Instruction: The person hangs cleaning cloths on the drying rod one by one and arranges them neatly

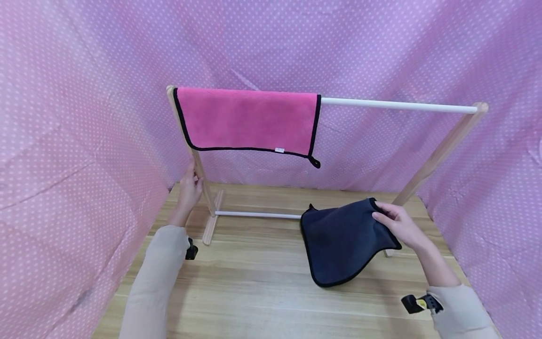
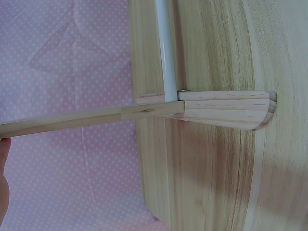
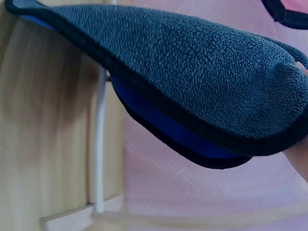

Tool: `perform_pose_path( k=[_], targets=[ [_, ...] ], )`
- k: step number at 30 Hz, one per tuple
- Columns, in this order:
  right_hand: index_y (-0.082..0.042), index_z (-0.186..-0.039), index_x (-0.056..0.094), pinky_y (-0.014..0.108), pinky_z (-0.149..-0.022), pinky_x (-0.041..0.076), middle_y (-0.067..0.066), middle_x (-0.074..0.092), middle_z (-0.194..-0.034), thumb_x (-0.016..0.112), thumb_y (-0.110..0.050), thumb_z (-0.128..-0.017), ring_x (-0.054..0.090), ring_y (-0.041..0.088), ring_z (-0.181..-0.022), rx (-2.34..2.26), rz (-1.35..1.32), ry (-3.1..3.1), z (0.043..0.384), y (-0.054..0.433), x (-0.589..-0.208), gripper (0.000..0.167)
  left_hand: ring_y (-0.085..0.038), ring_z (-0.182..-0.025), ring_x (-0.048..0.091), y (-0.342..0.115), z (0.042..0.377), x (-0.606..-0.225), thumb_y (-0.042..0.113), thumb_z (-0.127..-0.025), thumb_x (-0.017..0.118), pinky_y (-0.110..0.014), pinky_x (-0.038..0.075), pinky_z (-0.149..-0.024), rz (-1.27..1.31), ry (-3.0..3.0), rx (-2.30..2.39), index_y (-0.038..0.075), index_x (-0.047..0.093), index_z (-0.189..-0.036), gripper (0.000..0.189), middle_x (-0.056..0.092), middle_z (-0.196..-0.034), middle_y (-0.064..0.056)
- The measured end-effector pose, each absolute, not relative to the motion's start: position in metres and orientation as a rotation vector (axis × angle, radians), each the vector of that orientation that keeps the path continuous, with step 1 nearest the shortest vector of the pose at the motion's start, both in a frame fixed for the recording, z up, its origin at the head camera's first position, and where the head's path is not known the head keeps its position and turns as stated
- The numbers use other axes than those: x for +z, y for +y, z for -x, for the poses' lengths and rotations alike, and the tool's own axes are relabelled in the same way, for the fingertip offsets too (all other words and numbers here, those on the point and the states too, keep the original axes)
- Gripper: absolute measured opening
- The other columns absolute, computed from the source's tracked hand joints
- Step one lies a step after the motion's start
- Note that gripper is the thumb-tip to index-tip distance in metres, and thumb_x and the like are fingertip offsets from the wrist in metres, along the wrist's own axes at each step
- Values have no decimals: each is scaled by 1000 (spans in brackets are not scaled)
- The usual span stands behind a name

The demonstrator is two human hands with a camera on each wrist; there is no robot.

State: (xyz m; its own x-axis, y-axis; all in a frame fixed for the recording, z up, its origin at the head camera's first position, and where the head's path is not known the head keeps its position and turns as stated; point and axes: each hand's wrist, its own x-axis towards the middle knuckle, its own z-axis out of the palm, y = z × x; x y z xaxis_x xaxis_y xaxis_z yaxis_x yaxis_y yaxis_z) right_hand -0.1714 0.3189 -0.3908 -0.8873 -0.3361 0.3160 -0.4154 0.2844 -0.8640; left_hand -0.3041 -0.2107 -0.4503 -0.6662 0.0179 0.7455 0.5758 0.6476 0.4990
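A pink towel [image 1: 250,120] with black edging hangs folded over the top bar of a wooden drying rack [image 1: 400,104], at its left end. My left hand [image 1: 189,188] holds the rack's left upright [image 1: 204,181] below the towel; in the left wrist view only a bit of that hand shows at the edge, against the wood. On the right, my right hand [image 1: 400,223] pinches a dark grey towel [image 1: 343,240] by its upper right part, thumb on the near face. The towel droops in front of the rack's lower bar, and its blue underside [image 3: 163,120] shows in the right wrist view.
The rack's white lower bar [image 1: 258,215] runs low between the uprights, and its left foot [image 1: 208,230] rests on the wooden table [image 1: 250,292]. The right upright [image 1: 440,153] slants beyond my right hand. Pink dotted cloth [image 1: 381,52] surrounds the table at the back and sides.
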Motion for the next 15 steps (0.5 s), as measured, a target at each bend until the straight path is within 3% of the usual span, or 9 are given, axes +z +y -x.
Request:
perform_pose_path(
  k=[7,15],
  targets=[
    [-35,-114,59,6,-68,45,-22,61,-103,48,13,-86,57,-7,-84,1651,-754,-2404,171,313,-370,57,-51,-91,55,-211,304,-450,-23,-77,52,-52,52,-73,455,-2136,-982,-13,26,-136,66,49,-103,-40],
    [-36,-115,56,2,-75,42,-31,54,-106,54,2,-88,53,-14,-92,1414,-640,-2494,169,315,-348,47,-52,-95,54,-210,303,-448,-22,-79,50,-53,52,-72,465,-2165,-991,-11,21,-138,67,47,-108,-41]
  ],
)
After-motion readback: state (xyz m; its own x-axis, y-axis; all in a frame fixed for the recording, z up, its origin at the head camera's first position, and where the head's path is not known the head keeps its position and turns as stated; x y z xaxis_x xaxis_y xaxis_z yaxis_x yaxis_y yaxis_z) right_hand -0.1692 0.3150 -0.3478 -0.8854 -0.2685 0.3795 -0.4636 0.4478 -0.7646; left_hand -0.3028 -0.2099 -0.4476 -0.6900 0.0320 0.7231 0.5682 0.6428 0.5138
